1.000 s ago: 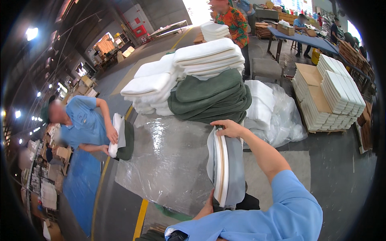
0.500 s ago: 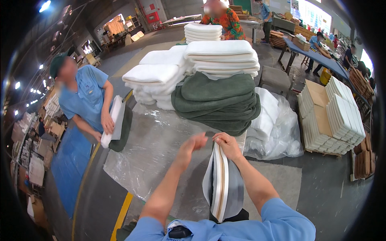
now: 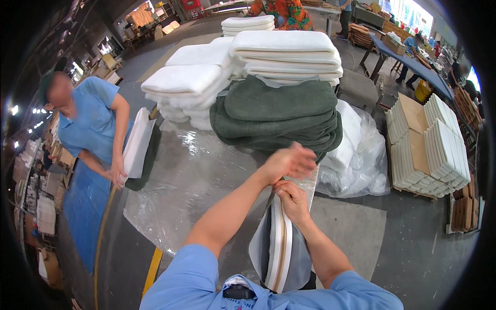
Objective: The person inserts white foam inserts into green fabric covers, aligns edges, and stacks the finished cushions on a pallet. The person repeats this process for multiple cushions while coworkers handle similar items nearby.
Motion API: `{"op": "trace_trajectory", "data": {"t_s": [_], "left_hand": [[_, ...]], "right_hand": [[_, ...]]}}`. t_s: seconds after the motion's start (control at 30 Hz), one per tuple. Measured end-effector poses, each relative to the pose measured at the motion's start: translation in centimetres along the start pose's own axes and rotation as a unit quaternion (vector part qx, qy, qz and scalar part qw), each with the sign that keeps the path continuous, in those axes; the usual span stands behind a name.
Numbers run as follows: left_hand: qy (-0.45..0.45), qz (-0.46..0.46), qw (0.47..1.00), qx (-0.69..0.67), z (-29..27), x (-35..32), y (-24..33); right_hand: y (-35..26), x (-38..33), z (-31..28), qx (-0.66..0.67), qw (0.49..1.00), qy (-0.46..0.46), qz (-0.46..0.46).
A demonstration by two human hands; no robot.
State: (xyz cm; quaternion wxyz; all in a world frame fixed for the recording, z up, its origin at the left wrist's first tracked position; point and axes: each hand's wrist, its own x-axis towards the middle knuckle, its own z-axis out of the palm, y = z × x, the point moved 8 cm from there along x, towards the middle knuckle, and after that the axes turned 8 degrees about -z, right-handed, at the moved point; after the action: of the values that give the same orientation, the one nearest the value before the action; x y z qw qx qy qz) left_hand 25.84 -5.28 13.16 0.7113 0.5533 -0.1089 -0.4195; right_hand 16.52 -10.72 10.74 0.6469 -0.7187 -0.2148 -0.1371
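Note:
A cushion [image 3: 279,243] stands on edge against my front, with white padding and a tan strip between grey cover sides that gape apart. My right hand [image 3: 292,200] is closed in a pinch on the cover's far end. Just beyond it, my left hand [image 3: 293,161] is raised and slightly blurred, fingers stretched out and nothing visible in them. It hovers near the front of a pile of dark green cushion covers [image 3: 281,103]. Beneath lies a table topped with clear plastic sheeting [image 3: 175,175].
Stacks of white padding [image 3: 284,46] rise behind the covers. At left, a co-worker [image 3: 95,119] holds a white pad against a green cover [image 3: 145,160]. To the right are bagged white padding [image 3: 361,160], a grey stool [image 3: 359,88] and a pallet of white pads [image 3: 431,150].
My left hand has moved right and away from me, past my right hand toward the green covers. My right hand keeps its pinch on the cushion cover. The view has tilted down slightly.

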Motion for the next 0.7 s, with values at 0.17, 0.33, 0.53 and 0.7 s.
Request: {"op": "trace_trajectory", "data": {"t_s": [0.17, 0.33, 0.53, 0.7], "left_hand": [[0.238, 0.165, 0.933, -0.215, -11.5, -6.4, -9.7], [0.096, -0.118, 0.942, -0.299, -0.4, -4.8, -24.4], [0.153, -0.076, 0.926, -0.336, -0.5, -2.7, -28.6], [0.34, 0.016, 0.918, -0.203, -8.5, -0.4, -27.6]], "right_hand": [[-4.6, 0.4, 1.4, 0.019, 0.997, -0.021, -0.068], [-6.4, -1.1, -1.0, -0.004, 0.997, 0.008, -0.077], [-6.6, -1.4, -1.6, 0.002, 0.998, 0.02, -0.067], [-6.7, -0.8, -1.3, -0.005, 0.997, 0.004, -0.077]]}}
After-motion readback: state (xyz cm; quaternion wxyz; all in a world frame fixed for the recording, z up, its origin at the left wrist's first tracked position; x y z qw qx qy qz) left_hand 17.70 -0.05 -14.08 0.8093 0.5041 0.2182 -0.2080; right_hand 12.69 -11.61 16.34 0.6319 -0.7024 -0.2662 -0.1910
